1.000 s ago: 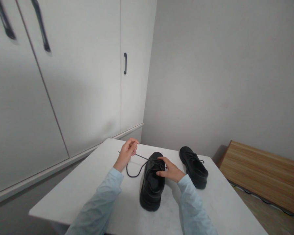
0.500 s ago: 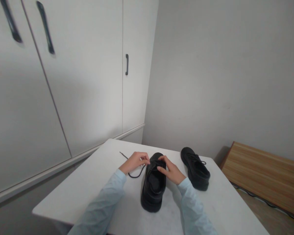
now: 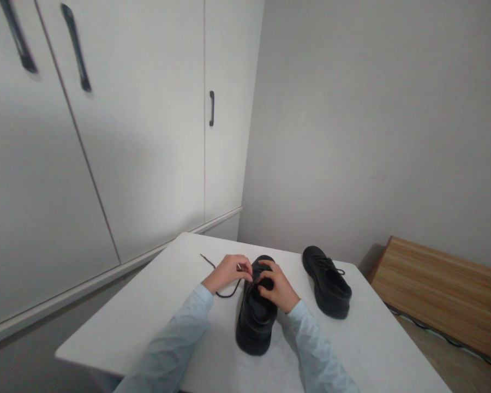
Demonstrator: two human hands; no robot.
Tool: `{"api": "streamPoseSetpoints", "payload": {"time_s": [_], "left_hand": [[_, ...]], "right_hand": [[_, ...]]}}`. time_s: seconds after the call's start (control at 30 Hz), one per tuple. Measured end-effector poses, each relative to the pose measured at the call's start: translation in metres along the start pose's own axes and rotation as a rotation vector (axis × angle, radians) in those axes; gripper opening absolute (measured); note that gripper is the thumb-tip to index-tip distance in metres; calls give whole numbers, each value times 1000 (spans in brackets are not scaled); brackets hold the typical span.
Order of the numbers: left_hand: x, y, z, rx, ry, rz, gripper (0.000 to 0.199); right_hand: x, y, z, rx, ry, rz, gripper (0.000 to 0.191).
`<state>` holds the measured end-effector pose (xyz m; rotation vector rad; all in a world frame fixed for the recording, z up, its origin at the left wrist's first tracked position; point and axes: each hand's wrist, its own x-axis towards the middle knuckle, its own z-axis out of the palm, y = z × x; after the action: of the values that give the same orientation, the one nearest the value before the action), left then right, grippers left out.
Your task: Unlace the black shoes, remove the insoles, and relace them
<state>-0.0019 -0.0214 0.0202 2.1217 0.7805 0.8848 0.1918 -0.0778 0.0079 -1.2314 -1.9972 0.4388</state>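
Observation:
A black lace-up shoe [image 3: 257, 327] stands on the white table with its heel towards me and its toe pointing away. At the left side of its lacing, my left hand [image 3: 232, 272] is closed in a pinch on the black shoelace [image 3: 228, 296]. That lace curves over the table, and its tip lies beyond the hand. My right hand [image 3: 279, 286] reaches over the shoe's opening from the right. Its thumb and forefinger curl together close to the left fingertips; whatever they pinch is too small to make out.
A second black shoe [image 3: 326, 284], laced, sits on the table [image 3: 147, 333] to the right. White cupboards [image 3: 147, 136] with dark handles line the left, and a grey wall [image 3: 372, 120] rises behind. A wood-grain board [image 3: 445, 289] lies beyond the table's right edge.
My right hand has moved left across the shoe, its fingertips now near those of my left hand. The left hand has shifted slightly right. Both shoes stay in place.

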Motion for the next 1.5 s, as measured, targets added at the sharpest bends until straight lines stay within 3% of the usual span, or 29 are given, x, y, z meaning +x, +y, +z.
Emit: {"api": "streamPoseSetpoints", "payload": {"time_s": [0.2, 0.4, 0.7, 1.0, 1.2, 1.37, 1.5], "left_hand": [[-1, 5, -1, -19, 8, 81, 10], [-1, 8, 1, -54, 61, 43, 10], [-2, 10, 8, -122, 19, -14, 15], [-1, 9, 7, -91, 30, 21, 19], [2, 3, 12, 22, 211, -23, 23], [2, -5, 13, 53, 119, -27, 30], [0, -7, 14, 8, 12, 29, 60]], "right_hand": [[1, -2, -1, 28, 29, -1, 5], [2, -2, -1, 49, 17, 0, 6], [1, -4, 1, 55, 44, -1, 5], [0, -9, 0, 73, 53, -7, 6], [1, -8, 0, 89, 50, -17, 7], [1, -7, 0, 119, 55, -21, 7], [1, -6, -2, 152, 63, -23, 9]]}}
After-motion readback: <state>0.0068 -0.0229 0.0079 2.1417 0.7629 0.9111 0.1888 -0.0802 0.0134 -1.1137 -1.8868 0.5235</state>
